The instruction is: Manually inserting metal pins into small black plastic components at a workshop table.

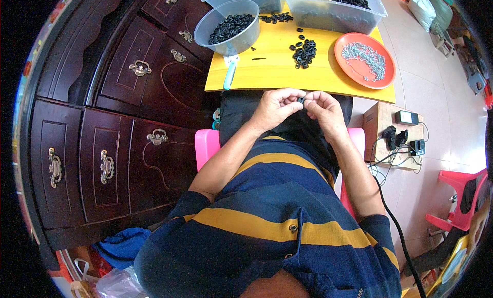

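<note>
My left hand (276, 110) and my right hand (326, 114) meet above my lap, just short of the yellow table's near edge. Between their fingertips is a small black oval piece (301, 99) with a hole in it. The thumb and fingers of both hands are pinched on it. Fingertips cover part of the piece, and whether the right hand also holds a smaller part cannot be made out. Beyond the hands, a loose pile of similar black pieces (305, 54) lies on the table. To its right, a red-orange plate (341, 66) carries many small silvery metal parts (371, 61).
On the yellow table (277, 78) stand a round clear tub (226, 47) of black parts and a clear rectangular bin (328, 21). A light-blue-handled tool (230, 76) lies at the left. Dark drawers (128, 82) flank me; a box (377, 124) with cabled devices sits right.
</note>
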{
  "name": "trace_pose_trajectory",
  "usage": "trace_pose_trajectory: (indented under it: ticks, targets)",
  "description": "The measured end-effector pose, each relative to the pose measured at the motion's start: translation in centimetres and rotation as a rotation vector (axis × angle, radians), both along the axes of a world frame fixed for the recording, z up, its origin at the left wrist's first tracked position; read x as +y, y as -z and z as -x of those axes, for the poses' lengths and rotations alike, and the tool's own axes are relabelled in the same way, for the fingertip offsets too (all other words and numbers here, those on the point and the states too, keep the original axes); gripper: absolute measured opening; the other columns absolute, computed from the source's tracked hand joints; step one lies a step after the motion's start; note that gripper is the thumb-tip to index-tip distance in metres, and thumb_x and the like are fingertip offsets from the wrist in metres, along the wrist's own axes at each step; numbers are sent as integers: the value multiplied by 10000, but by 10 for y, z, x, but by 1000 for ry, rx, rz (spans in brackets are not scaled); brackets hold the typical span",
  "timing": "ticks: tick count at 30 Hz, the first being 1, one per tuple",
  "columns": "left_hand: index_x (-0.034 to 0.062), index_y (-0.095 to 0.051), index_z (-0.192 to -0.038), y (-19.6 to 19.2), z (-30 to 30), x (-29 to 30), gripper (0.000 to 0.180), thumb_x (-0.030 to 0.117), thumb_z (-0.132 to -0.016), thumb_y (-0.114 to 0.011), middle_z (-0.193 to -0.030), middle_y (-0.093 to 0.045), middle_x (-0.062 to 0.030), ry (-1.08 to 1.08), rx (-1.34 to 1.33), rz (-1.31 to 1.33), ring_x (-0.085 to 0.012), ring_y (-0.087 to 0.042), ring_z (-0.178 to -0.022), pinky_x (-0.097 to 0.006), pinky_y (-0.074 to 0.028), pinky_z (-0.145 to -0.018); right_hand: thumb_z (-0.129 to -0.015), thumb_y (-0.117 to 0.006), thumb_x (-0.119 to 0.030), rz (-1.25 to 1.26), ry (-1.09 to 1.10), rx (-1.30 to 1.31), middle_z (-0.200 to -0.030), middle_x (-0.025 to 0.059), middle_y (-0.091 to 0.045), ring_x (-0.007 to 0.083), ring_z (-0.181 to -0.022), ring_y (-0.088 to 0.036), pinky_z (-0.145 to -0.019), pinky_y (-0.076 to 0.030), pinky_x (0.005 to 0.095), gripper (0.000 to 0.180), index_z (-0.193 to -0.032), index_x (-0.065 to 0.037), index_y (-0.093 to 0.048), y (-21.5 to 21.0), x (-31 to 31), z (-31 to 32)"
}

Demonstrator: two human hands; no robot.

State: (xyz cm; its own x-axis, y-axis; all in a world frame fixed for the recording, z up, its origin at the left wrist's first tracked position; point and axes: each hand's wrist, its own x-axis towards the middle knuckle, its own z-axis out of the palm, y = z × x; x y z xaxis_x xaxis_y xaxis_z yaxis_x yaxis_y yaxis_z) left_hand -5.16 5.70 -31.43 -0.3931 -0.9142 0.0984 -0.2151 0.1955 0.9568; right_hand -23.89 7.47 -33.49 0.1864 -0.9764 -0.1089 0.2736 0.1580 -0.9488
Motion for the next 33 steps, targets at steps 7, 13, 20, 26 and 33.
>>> trace_pose_trajectory:
  ticks: [7,13,20,26,33]
  targets:
    - [33,-707,-1127,-2,-3,0,263,60,-867,-731,-892,-681,38,13,-41,68,-26,-569,-738,-200,-489,-683,-912,-672,-112,-28,-20,-1,-802,-55,-617,33,-666,-502,-615,-410,190,49,-949,-79,-668,4,0,1]
    - [54,-721,-1105,-7,-6,-2,240,86,-868,-737,-832,-642,63,71,-77,96,-16,-533,-700,-193,-456,-642,-907,-703,-172,-108,-44,-1,-787,-35,-646,48,-654,-524,-624,-432,202,125,-948,-55,-685,-1,2,1]
    - [58,-710,-1103,-11,-4,-4,264,75,-842,-751,-772,-593,47,112,-168,190,-34,-507,-661,-205,-450,-610,-928,-687,-210,-193,-120,-20,-814,-24,-663,58,-687,-554,-634,-451,208,148,-970,-68,-682,3,0,4]
    - [51,-632,-1183,-29,14,9,511,157,-724,-830,-836,-597,-12,-20,-347,321,-100,-557,-653,-260,-504,-619,-941,-668,-223,-275,-48,-168,-846,-23,-660,56,-696,-557,-645,-456,208,137,-976,-91,-678,-1,0,4]
    - [73,-642,-1071,-20,26,7,381,214,-747,-785,-903,-650,-83,-149,-556,647,-223,-667,-759,-355,-549,-683,-937,-665,-230,-298,10,-302,-907,-39,-675,64,-771,-608,-722,-483,218,107,-983,-133,-676,6,-1,7]
